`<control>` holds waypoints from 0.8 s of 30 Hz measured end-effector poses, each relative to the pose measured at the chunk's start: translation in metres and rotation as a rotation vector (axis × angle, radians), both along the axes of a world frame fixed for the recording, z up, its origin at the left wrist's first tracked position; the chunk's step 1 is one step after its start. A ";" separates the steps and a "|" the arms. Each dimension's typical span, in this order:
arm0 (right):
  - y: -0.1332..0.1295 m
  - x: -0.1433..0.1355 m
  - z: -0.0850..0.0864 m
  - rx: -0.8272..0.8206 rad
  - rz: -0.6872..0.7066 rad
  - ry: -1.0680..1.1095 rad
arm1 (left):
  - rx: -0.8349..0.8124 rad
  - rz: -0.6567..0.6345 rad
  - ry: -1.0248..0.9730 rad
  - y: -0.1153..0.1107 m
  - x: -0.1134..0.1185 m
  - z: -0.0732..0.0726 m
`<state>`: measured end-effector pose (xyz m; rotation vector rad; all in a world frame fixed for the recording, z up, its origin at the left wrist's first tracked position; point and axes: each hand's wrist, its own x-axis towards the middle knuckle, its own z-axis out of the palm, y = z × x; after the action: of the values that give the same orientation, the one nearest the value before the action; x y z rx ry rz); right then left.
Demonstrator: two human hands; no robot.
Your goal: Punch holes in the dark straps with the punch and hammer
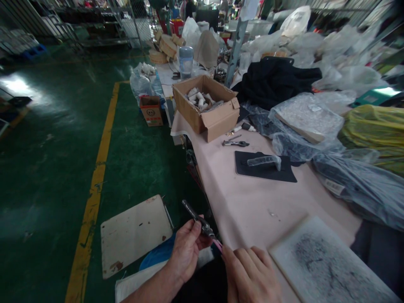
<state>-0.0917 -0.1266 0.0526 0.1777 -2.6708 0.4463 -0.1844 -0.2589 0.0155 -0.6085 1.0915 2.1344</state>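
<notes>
My left hand (187, 248) is closed around a dark metal hand tool (191, 210), whose long narrow end points up and away. Its exact kind I cannot make out. A thin pink strip (217, 244) runs from the tool's near end to the fingers of my right hand (251, 273). That hand is curled, thumb side towards the tool, and pinches the strip; its fingertips are partly hidden. Both hands are by the table's near left edge, over my lap. Farther up the table lie a metal tool (235, 143) and a dark flat panel (265, 168) with a clear-wrapped handle on it.
A whitish cutting slab (331, 265) lies at the right on the pink-covered table (227, 198). Beyond stand an open carton (189, 111) of white pieces and plastic-wrapped bundles (362, 189). At the left, a worn board-topped stool (135, 235) stands on the green floor.
</notes>
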 end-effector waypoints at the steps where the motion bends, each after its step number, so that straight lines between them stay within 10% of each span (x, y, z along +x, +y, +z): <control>1: 0.001 0.002 0.001 0.033 0.006 -0.002 | -0.008 0.003 0.009 0.000 -0.001 0.001; 24: -0.008 -0.007 0.017 -0.080 -0.022 0.071 | 0.020 0.077 -0.354 -0.005 -0.025 -0.005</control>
<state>-0.0989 -0.1348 0.0691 0.1382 -2.5773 0.5295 -0.2095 -0.2640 0.0105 -0.9889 0.8616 1.9983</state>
